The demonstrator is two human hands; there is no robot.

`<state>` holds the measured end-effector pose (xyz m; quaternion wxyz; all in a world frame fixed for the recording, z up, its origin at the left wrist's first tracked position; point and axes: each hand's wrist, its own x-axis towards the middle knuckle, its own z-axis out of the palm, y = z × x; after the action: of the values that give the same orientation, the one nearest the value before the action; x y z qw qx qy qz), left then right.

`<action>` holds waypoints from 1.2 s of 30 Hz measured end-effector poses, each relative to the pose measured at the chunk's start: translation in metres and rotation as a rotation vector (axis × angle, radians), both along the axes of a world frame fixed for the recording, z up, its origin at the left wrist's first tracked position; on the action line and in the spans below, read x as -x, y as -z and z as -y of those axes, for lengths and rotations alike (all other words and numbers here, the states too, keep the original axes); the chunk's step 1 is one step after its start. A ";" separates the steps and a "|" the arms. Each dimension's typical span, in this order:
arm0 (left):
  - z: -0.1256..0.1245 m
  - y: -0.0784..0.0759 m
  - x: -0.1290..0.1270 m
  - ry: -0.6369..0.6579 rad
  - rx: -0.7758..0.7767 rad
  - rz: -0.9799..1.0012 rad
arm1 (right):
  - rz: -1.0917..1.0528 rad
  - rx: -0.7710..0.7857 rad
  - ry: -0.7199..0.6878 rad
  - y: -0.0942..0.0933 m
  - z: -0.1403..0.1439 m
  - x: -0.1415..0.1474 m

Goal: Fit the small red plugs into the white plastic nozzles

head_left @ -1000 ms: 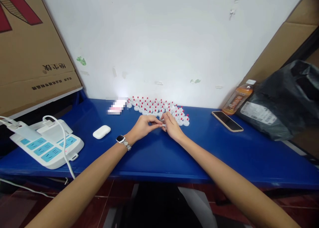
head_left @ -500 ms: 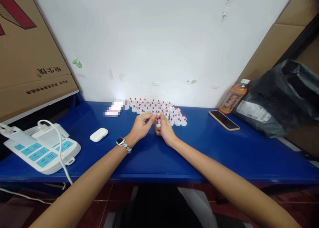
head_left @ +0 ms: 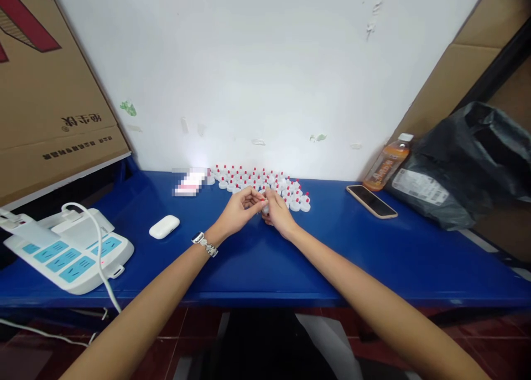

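Note:
Just in front of a cluster of white nozzle caps with red tips, my two hands meet over the blue table. Between them is one more white nozzle cap with a red tip, mostly hidden by the fingers. My right hand is closed around it from the right. My left hand, with a silver watch on its wrist, pinches at the cap's left side with thumb and curled fingers.
To the left lie a white earbud case and a power strip with a white cable. A phone, an orange drink bottle and a dark plastic bag are at right. A white wall rises behind the table.
The cap between my hands has tilted or turned, and less of it shows. My left fingers have shifted and opened slightly around it.

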<state>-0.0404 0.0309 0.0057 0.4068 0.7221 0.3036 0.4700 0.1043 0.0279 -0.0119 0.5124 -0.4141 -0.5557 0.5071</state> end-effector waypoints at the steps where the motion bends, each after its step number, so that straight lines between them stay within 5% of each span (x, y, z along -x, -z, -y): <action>1: -0.001 0.000 0.001 0.020 0.031 -0.004 | 0.028 -0.014 0.015 0.000 0.000 -0.003; 9: -0.014 0.005 0.026 -0.135 -0.099 -0.250 | 0.354 -0.246 0.106 -0.008 0.003 -0.028; 14: -0.015 0.010 0.025 -0.169 -0.193 -0.488 | 0.517 -0.329 0.324 -0.020 0.006 -0.046; 19: -0.001 0.011 0.015 -0.377 -0.501 -0.675 | 0.843 -0.455 0.579 -0.019 0.014 -0.067; 24: -0.007 0.014 0.002 -0.408 -0.628 -0.894 | 1.119 -0.319 0.421 0.001 0.004 -0.086; 36: -0.075 0.011 -0.026 -0.408 -0.486 -1.086 | 1.144 -0.279 0.318 0.000 -0.060 -0.079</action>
<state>-0.0147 0.1059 -0.0051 -0.0792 0.8573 0.4830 0.1598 0.1828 0.0877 -0.0115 0.2516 -0.6278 -0.7353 0.0439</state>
